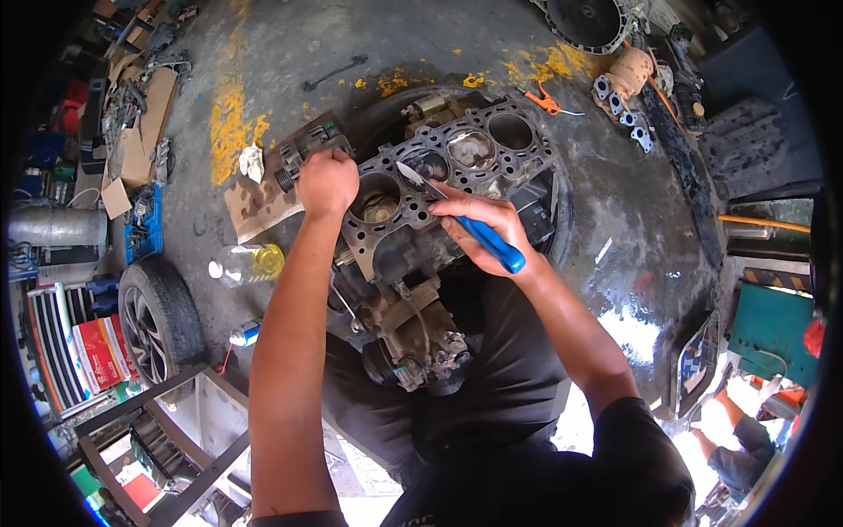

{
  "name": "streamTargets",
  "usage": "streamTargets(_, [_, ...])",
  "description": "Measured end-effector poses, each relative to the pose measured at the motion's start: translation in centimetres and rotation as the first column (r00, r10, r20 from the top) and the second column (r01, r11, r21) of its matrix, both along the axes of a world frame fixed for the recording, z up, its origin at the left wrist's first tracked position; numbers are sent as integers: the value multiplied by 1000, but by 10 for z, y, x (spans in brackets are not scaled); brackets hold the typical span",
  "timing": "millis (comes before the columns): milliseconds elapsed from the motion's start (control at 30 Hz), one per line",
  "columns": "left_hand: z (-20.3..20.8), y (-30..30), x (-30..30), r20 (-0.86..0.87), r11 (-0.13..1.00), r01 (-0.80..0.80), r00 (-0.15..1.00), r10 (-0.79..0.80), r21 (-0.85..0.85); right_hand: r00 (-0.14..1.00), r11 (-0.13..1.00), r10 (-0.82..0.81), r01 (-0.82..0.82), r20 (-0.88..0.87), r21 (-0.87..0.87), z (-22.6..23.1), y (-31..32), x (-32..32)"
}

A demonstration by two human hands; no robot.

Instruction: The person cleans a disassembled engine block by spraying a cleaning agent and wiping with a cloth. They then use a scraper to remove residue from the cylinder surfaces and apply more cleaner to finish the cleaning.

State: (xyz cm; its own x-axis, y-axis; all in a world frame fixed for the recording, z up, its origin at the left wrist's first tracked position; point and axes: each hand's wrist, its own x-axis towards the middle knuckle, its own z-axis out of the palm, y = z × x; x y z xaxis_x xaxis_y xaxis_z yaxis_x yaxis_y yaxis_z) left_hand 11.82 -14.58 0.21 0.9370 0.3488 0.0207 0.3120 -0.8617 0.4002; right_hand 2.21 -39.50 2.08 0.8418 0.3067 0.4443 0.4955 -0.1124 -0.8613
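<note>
An engine block (411, 206) lies in front of me, its flat top face and several round cylinder bores showing. My right hand (481, 227) is closed around the blue handle of a knife (488, 243). The knife's pointed metal blade reaches over the top face, beside a middle bore. At the block's left end, my left hand (327, 182) is closed in a fist; whatever it may hold is hidden. Just beyond that fist sits a dirty metal engine part (307, 145) on stained cardboard (255, 211). A pulley unit (417, 342) sticks out of the block toward my legs.
Left of my arm are a clear bottle of yellow liquid (248, 264), a spray can (245, 334), a wheel (161, 307) and a metal frame (193, 448). Orange-handled pliers (543, 100) and a manifold (625, 105) lie at far right. Another person's arm (742, 448) shows at lower right.
</note>
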Motion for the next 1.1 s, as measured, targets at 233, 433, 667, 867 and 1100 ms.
streamTargets(233, [4,-1,-1,-26,999,-29,999,28,-21,996,995,88,-88,-12,-35,11,-8,11])
streamTargets(433, [7,-2,0,-38,999,-32,999,31,-19,976,987,155,-147,-154,58,16,-17,29])
streamTargets(667, [8,-6,0,-55,999,-19,998,18,-25,929,964,262,-263,-263,31,25,-30,55])
streamTargets(867, [7,-1,1,-78,1000,-20,997,20,-2,812,919,393,-337,-433,203,33,-39,74])
streamTargets(1100, [7,-1,0,-51,1000,-13,999,12,-19,805,840,528,-541,-272,30,41,-48,80])
